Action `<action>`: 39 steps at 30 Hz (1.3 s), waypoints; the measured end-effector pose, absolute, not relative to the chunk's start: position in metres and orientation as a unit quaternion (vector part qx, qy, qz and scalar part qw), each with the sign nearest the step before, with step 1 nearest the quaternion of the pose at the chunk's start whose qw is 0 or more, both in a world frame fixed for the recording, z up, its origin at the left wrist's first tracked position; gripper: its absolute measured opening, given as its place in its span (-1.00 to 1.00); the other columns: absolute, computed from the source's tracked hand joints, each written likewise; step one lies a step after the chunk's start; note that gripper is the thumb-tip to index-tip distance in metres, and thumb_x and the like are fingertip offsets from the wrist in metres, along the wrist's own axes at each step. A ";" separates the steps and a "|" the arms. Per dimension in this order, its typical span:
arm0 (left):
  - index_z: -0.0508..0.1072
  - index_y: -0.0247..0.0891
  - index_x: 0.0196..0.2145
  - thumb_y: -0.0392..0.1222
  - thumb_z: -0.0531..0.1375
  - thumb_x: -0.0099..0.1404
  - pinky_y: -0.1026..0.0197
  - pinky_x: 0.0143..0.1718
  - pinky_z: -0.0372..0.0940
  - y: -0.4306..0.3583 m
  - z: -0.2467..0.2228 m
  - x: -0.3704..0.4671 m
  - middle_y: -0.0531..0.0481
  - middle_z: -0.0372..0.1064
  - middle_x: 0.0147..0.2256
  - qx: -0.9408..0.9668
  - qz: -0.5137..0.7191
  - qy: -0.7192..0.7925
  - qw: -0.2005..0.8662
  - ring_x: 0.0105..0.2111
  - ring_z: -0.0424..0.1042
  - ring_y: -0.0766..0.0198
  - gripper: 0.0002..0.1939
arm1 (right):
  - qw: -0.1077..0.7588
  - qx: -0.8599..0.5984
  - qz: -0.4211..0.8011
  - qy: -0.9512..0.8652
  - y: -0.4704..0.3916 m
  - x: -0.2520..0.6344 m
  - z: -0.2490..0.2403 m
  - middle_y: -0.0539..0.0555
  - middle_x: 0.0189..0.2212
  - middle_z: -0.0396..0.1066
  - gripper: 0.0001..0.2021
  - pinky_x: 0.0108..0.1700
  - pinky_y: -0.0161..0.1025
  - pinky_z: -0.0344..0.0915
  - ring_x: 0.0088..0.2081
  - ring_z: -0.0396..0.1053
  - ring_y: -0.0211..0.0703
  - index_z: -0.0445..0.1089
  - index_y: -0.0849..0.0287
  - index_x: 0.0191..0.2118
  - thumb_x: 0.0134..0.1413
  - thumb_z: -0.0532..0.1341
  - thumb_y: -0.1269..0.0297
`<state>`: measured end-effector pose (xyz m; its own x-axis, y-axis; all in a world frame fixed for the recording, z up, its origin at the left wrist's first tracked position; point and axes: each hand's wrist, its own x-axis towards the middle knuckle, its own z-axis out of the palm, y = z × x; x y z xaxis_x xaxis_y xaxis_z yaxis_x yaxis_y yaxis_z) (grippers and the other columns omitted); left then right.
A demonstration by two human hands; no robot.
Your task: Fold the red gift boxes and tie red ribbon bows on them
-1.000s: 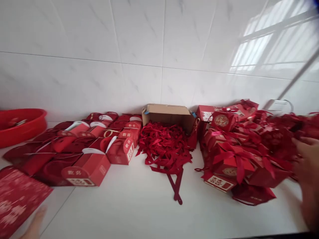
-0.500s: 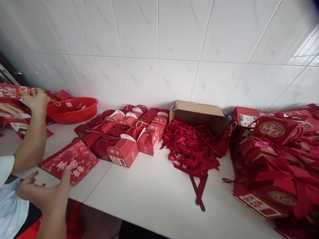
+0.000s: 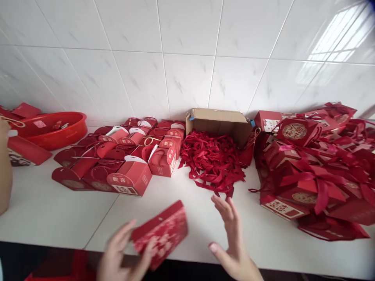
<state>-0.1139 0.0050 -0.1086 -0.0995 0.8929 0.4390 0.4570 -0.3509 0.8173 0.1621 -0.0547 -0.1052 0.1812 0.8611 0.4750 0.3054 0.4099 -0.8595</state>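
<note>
My left hand (image 3: 121, 253) is closed around a red printed gift box (image 3: 164, 232) with pale lettering. The box is tilted above the front edge of the white table, and motion blurs both it and the hand. To its right, my right hand (image 3: 234, 244) is open, thumb spread from the fingers, touching nothing. Beyond that hand lies a tangled heap of dark red ribbons (image 3: 212, 162), spilling from a cardboard box (image 3: 218, 116) that rests on its side. Rows of small red gift boxes (image 3: 130, 175) with rounded lids stand left of the ribbons.
A large pile of red boxes (image 3: 301, 195), several tied with ribbon bows, covers the table's right side. At the left stands a red plastic basin (image 3: 64, 130), near another person's arm (image 3: 4, 175). A tiled wall (image 3: 187, 86) closes off the back of the table (image 3: 52, 216).
My left hand has picked up the red printed gift box and brought it rightward to the table's front. My right hand has come into view. The view has swung right.
</note>
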 end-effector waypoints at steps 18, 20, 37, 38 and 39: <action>0.46 -0.18 -0.28 -0.17 0.08 0.39 0.11 -0.19 0.49 0.010 -0.099 -0.023 -0.15 0.55 -0.26 0.710 0.458 0.338 0.416 -0.20 0.56 0.10 -0.83 | 0.535 -0.600 0.222 -0.552 -0.028 0.218 -0.102 0.15 -0.21 0.45 -0.65 -0.18 -0.05 0.44 -0.27 0.47 -0.04 0.40 0.06 0.01 0.36 -0.04 0.07; 0.44 -0.19 -0.29 -0.16 0.10 0.39 0.13 -0.19 0.48 0.022 -0.100 -0.027 -0.13 0.55 -0.27 0.697 0.482 0.365 0.386 -0.21 0.56 0.13 -0.85 | 0.449 -0.631 0.189 -0.604 -0.010 0.241 -0.095 0.15 -0.15 0.46 -0.74 -0.04 0.02 0.41 -0.14 0.45 0.01 0.40 0.06 0.00 0.27 0.12 0.18; 0.34 -0.22 -0.31 -0.11 0.17 0.29 0.12 -0.23 0.45 0.093 -0.096 -0.040 -0.06 0.50 -0.32 0.645 0.595 0.443 0.183 -0.26 0.54 0.14 -0.87 | 0.252 -0.760 0.121 -0.587 0.172 0.262 -0.115 0.28 0.17 0.26 -0.63 0.16 0.16 0.19 0.17 0.23 0.19 0.33 0.14 0.13 0.23 0.22 0.23; 0.33 -0.22 -0.31 -0.10 0.17 0.29 0.13 -0.23 0.45 0.093 -0.096 -0.040 -0.06 0.50 -0.32 0.644 0.595 0.445 0.184 -0.26 0.53 0.14 -0.86 | 0.269 -0.758 0.129 -0.580 0.179 0.269 -0.110 0.24 0.09 0.33 -0.67 0.11 0.09 0.27 0.10 0.31 0.10 0.34 0.17 0.10 0.25 0.21 0.25; 0.33 -0.22 -0.31 -0.10 0.17 0.29 0.13 -0.23 0.45 0.092 -0.096 -0.040 -0.06 0.49 -0.32 0.642 0.594 0.448 0.185 -0.26 0.53 0.14 -0.85 | 0.288 -0.755 0.138 -0.573 0.184 0.275 -0.104 0.19 0.03 0.37 -0.69 0.05 0.04 0.34 0.03 0.37 0.02 0.34 0.19 0.07 0.26 0.20 0.24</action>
<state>-0.0403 0.0925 -0.0958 -0.1080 0.7948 0.5972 0.3556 -0.5300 0.7698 0.2746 0.1844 -0.1040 0.3056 0.9444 0.1215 0.7860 -0.1782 -0.5920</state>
